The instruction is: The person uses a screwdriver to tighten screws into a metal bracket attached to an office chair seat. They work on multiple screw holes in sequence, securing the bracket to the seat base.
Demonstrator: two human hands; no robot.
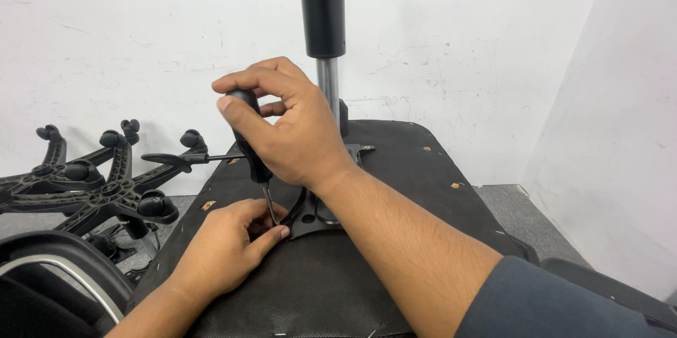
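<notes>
**Screwdriver upright at the near-left corner of the seat plate**

Screwdriver [255, 146] stood almost vertical, its black handle wrapped in the clenched right hand [285, 126], thumb and fingers closed round the top so the tool could be pressed down and turned. Its thin shaft ran down to the near-left corner of the black metal plate [317, 214] on the upturned seat [331, 274]. The left hand [229, 243] lay on the seat fabric just beside that corner, fingertips pinched round the shaft's tip, apparently to keep it from slipping; whether a screw sat there could not be told.

The gas cylinder [323, 20] rose from the plate just behind the right hand, close enough to limit swing on the far side. A lever [185, 159] stuck out left past the seat edge. Left of the seat, well apart, a caster base [92, 186] lay on the floor. The right side of the seat offered open fabric, with a white wall [620, 133] beyond it.
</notes>
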